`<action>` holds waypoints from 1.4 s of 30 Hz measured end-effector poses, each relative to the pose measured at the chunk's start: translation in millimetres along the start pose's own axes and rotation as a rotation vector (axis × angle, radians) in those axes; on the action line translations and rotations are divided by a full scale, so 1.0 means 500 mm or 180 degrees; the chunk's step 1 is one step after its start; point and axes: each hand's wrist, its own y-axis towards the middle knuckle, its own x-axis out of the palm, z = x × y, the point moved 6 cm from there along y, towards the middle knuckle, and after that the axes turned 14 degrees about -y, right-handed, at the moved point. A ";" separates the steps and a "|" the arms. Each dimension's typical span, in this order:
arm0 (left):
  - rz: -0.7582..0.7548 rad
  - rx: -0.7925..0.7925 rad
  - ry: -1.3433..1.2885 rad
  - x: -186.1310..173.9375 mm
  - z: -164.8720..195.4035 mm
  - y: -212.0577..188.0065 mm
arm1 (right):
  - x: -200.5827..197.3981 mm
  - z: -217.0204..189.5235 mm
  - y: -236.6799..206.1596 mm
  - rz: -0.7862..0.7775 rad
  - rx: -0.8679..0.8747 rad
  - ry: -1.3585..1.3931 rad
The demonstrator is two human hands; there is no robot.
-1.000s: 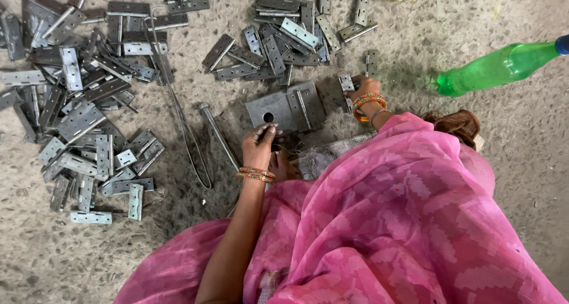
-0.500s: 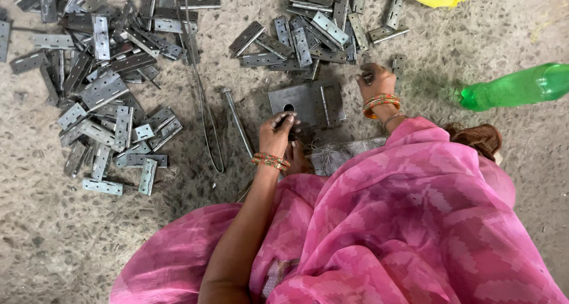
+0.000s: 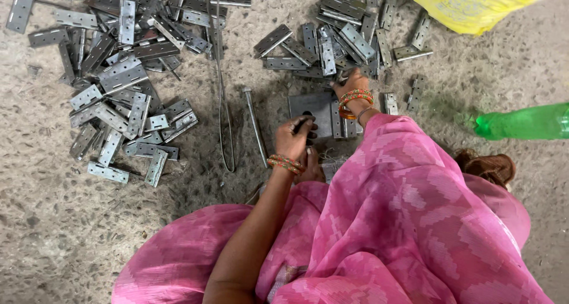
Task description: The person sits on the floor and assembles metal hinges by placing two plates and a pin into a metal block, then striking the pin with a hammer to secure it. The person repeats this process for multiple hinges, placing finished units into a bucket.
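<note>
My left hand (image 3: 293, 137) is closed on a small dark pin-like piece, held at the front edge of a flat grey metal block (image 3: 311, 107) on the floor. My right hand (image 3: 352, 86) reaches past the block to the near edge of a heap of grey steel hinges (image 3: 332, 43). Its fingers lie among the hinges, and I cannot see whether they hold one. Both wrists wear orange bangles. A pink garment (image 3: 385, 221) covers my lap.
A larger scatter of hinges (image 3: 118, 85) lies on the left. A long bolt (image 3: 256, 129) and a bent wire loop (image 3: 224, 102) lie between it and the block. At the right are a green bottle (image 3: 524, 121) and a yellow bag (image 3: 474, 5).
My right hand has moved from beside the block up to the hinge heap. The left hand stays at the block. The view has shifted, so everything sits further right.
</note>
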 end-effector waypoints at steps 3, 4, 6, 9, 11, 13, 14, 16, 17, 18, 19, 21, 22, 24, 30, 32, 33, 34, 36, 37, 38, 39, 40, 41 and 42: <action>-0.0018 -0.0130 0.0076 0.008 0.010 -0.007 | -0.007 -0.010 0.002 0.0014 0.0512 0.0072; -0.0011 -0.0181 0.0138 0.010 0.014 -0.009 | -0.007 -0.014 0.002 -0.0056 0.0613 0.0056; -0.0001 -0.0158 0.0186 0.012 0.026 -0.012 | -0.007 -0.019 0.000 -0.0117 0.0705 0.0044; -0.0029 -0.0001 0.0187 0.014 0.048 -0.012 | -0.009 -0.021 -0.001 -0.0130 0.0744 0.0043; -0.0012 0.0004 0.0246 0.013 0.055 -0.011 | -0.014 -0.018 0.001 -0.0112 0.0748 0.0063; 0.0075 -0.0140 0.0385 0.008 0.053 -0.010 | -0.022 -0.011 0.005 -0.0130 0.0757 0.0084; 0.0043 -0.0039 0.0376 0.008 0.058 -0.008 | -0.028 -0.006 0.007 -0.0138 0.0758 0.0112; -0.0008 0.0155 0.0347 0.009 0.063 -0.005 | -0.039 0.008 0.009 -0.0179 0.0753 0.0171; -0.0019 0.0174 0.0342 0.008 0.062 -0.003 | -0.045 0.016 0.010 -0.0203 0.0744 0.0195; -0.0031 0.0194 0.0335 0.007 0.061 -0.002 | -0.052 0.026 0.008 -0.0227 0.0747 0.0216; -0.0046 0.0218 0.0328 0.008 0.060 0.000 | -0.058 0.036 0.008 -0.0252 0.0745 0.0238; -0.0051 0.0221 0.0384 0.009 0.055 0.001 | -0.068 0.057 0.001 -0.0298 0.0764 0.0270; -0.0047 0.0225 0.0418 0.010 0.053 0.000 | -0.071 0.066 -0.004 -0.0330 0.0775 0.0278; -0.0051 0.0142 0.0423 0.013 0.045 -0.001 | -0.075 0.076 -0.013 -0.0335 0.0771 0.0247; -0.0006 0.0116 0.0367 0.008 0.031 0.004 | -0.076 0.046 -0.036 -0.0153 0.0475 -0.0037; -0.0019 0.0154 0.0343 0.002 0.029 0.007 | -0.082 0.021 -0.044 -0.0043 0.0142 -0.0160; -0.0007 0.0151 0.0332 -0.002 0.027 0.010 | -0.085 0.009 -0.043 -0.0025 0.0040 -0.0245; 0.0002 0.0141 0.0322 -0.005 0.026 0.012 | -0.091 -0.005 -0.046 -0.0011 -0.0055 -0.0330; 0.0023 0.0046 0.0307 -0.008 0.021 0.014 | -0.097 -0.026 -0.051 -0.0073 -0.0038 -0.0573; 0.0031 -0.0003 0.0295 -0.009 0.020 0.014 | -0.098 -0.035 -0.052 -0.0163 0.0038 -0.0692; 0.0030 -0.0007 0.0395 -0.009 0.020 0.014 | -0.100 -0.042 -0.051 -0.0245 0.0085 -0.0747; 0.0043 -0.0014 0.0495 -0.008 0.021 0.014 | -0.100 -0.048 -0.050 -0.0320 0.0130 -0.0794; 0.0061 -0.0020 0.0594 -0.008 0.023 0.013 | -0.101 -0.052 -0.047 -0.0375 0.0179 -0.0813; 0.0054 0.0043 0.0622 -0.006 0.027 0.012 | -0.101 -0.054 -0.043 -0.0420 0.0211 -0.0829; 0.0058 0.0101 0.0648 -0.005 0.031 0.011 | -0.101 -0.053 -0.039 -0.0455 0.0240 -0.0823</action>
